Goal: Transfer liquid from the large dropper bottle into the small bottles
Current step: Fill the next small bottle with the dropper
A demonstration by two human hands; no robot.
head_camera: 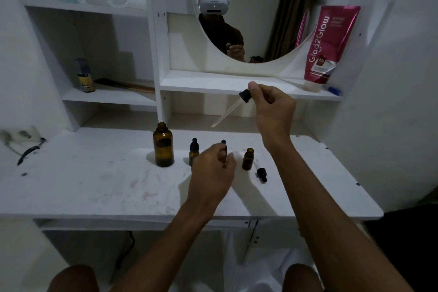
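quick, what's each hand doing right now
Left hand: grips the middle small bottle.
Right hand: pinches the dropper by its cap.

Right hand [270, 104] pinches dropper [231, 109] above table [94, 173]; left hand [213, 170] grips small bottle [224, 149]; large bottle [163, 146] uncapped.

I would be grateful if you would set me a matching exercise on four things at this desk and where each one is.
1. large bottle
2. long dropper
3. small dropper cap
4. pink tube

A. lying on the desk
B. standing on the shelf
C. held by the right hand
D. standing upright, uncapped

Pairs: 1-D, 2-C, 3-A, 4-B.
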